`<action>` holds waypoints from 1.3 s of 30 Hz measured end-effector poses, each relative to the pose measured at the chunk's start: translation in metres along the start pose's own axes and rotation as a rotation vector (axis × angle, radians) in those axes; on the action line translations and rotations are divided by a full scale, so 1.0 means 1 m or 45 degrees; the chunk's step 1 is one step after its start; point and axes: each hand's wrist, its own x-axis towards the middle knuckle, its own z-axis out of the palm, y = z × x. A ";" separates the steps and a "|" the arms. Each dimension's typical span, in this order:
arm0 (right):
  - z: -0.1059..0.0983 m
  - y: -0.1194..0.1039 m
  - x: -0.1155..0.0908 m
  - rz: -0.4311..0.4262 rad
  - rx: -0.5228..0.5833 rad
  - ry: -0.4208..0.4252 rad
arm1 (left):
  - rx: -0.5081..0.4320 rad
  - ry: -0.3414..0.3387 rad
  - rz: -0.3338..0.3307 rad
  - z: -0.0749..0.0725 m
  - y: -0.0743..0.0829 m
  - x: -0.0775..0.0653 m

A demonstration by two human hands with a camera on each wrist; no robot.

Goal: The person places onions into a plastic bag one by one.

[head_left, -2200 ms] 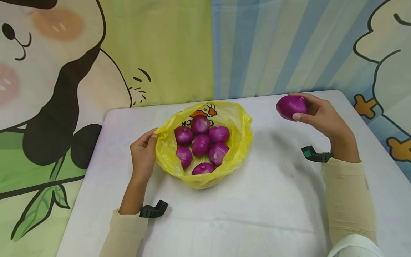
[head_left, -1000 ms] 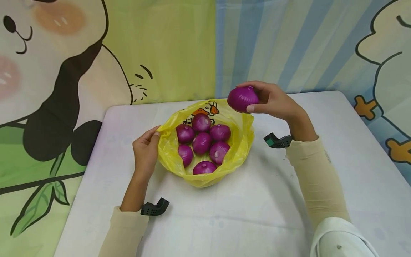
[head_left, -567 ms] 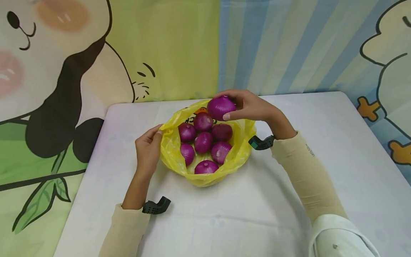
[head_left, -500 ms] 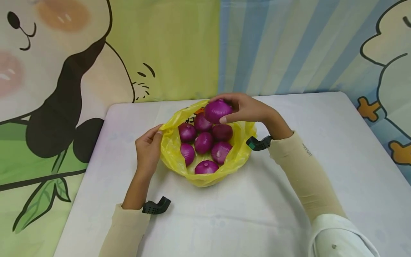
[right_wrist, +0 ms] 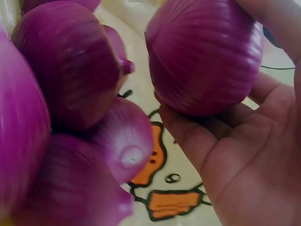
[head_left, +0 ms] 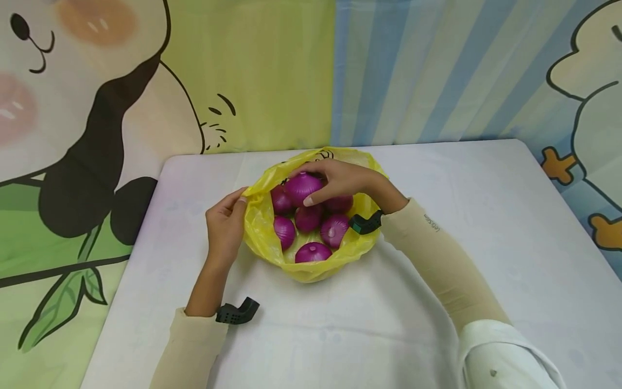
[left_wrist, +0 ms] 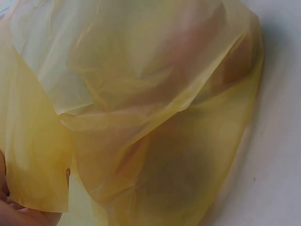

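Note:
A yellow plastic bag (head_left: 311, 273) stands with its mouth spread, and several red onions (head_left: 313, 252) lie inside. My left hand (head_left: 225, 227) pinches the bag's left rim between thumb and fingers; in the left wrist view those fingers (left_wrist: 28, 216) show at the lower left corner beside the crinkled yellow film. Inside the bag's mouth, my right hand (head_left: 342, 178) grips another red onion (head_left: 302, 186) over the far onions. The right wrist view shows this held onion (right_wrist: 204, 56) between thumb and fingers, apart from the clustered onions (right_wrist: 66, 66) to its left.
Bag and arms are over a white table (head_left: 311, 335). A cartoon-printed cloth (head_left: 252, 81) hangs behind the table's far edge. Each wrist wears a black camera mount, one on the left wrist (head_left: 238, 312), one on the right wrist (head_left: 365, 222).
My right hand has carried its onion leftward from the table's right side, then down into the bag's mouth. My left hand keeps pinching the rim with hardly any movement.

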 end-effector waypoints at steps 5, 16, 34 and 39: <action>0.006 0.006 0.009 0.069 -0.043 0.024 | -0.009 -0.008 -0.007 0.001 0.000 -0.001; 0.014 0.016 0.015 0.101 -0.126 0.188 | -0.037 -0.007 0.006 0.001 0.003 -0.001; 0.014 0.006 0.002 0.070 -0.308 0.272 | -0.037 -0.014 -0.025 -0.005 -0.001 0.001; 0.013 0.000 -0.008 0.000 -0.321 0.240 | -0.019 -0.006 -0.046 -0.009 -0.002 0.001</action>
